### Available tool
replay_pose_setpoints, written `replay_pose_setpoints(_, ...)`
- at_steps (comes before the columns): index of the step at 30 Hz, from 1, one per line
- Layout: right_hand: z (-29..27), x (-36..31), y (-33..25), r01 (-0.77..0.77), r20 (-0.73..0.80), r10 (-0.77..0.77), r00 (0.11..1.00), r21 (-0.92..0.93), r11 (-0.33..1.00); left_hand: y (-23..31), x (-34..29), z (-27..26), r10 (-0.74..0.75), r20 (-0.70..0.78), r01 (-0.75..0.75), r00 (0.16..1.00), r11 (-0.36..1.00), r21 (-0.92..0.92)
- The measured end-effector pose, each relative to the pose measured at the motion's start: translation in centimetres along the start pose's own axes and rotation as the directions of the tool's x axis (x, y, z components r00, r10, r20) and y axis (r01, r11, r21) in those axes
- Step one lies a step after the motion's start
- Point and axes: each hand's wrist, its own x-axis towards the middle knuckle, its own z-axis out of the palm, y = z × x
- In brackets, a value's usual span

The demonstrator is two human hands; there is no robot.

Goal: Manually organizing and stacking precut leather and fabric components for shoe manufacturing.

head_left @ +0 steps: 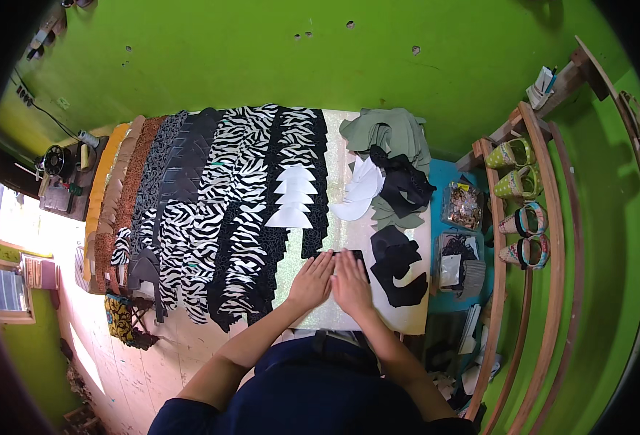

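Side by side, my left hand (312,280) and my right hand (352,280) lie flat near the table's front edge, fingers straight and pointing away from me. Under them is a dark flat piece (361,259); most of it is hidden, so its kind cannot be made out. Ahead of my hands are overlapping white half-round pieces (291,198) on rows of zebra-print cut pieces (249,217). Right of my right hand lie black curved cut pieces (399,283). Curved white pieces (356,190) rest farther back.
Green cut pieces (389,127) and black ones (407,188) are piled at the back right. Orange, brown and grey rows (124,196) cover the left. A wooden rack (544,217) with shoes (519,183) stands at right, and a sewing machine (59,163) at far left.
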Motion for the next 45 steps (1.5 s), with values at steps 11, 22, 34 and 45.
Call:
replay_pose_setpoints(11, 0.6, -2.1, 3.4, -0.025, 0.11, 0.041, 0.993, -0.14, 0.99, 1.0, 0.4, -0.1, -0.127, 0.138, 0.1, 0.982, 0.977, 0.188)
replay_pose_setpoints(22, -0.6, -6.0, 3.9, 0.088, 0.101, -0.066, 0.993, -0.231, 0.969, 4.4, 3.8, 2.5, -0.342, 0.359, 0.036, 0.868, 0.765, 0.642)
replay_pose_setpoints(34, -1.3, -2.3, 4.2, 0.137, -0.082, -0.135, 0.987, 0.012, 0.991, 5.0, 3.4, 3.0, -0.37, 0.32, 0.117, 0.872, 0.793, 0.597)
replay_pose_setpoints(45, 2.7, -1.8, 2.9, -0.008, -0.022, 0.0, 1.0, -0.372, 0.928, 5.0, 3.0, 3.8, -0.354, 0.289, 0.102, 0.889, 0.77, 0.629)
